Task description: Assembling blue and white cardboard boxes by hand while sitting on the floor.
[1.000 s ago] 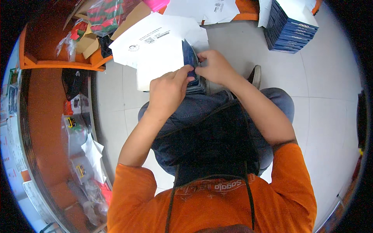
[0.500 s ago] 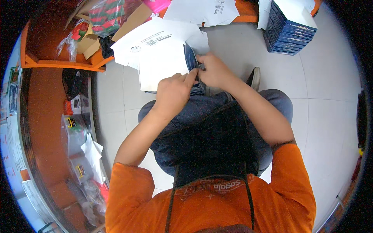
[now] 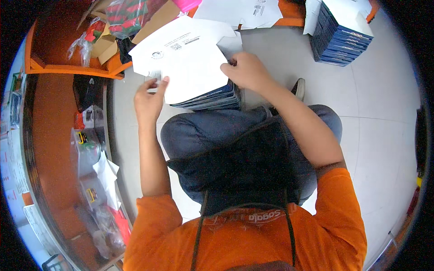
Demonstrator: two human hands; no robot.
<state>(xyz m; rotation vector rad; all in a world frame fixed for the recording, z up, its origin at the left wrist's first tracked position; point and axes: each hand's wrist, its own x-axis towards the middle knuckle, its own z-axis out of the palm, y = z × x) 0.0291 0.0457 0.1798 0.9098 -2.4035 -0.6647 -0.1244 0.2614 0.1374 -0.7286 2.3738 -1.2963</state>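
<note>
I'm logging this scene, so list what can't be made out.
Head view:
Near blue stack: mostly hidden beneath the top white sheet.
Right hand: some fingers hidden behind the hand itself.
Shoe: partly behind the right forearm.
Sheet's small printing: too small.
Plastic-wrapped bundle: cut off by the upper edge.

Touches the right edge of a white sheet [image 3: 194, 67] with the right hand [image 3: 247, 71]. Spreads the left hand [image 3: 149, 100] by its left edge.

Matt paperboard sheet [image 3: 194, 67], smooth floor tiles [image 3: 379, 81]
</note>
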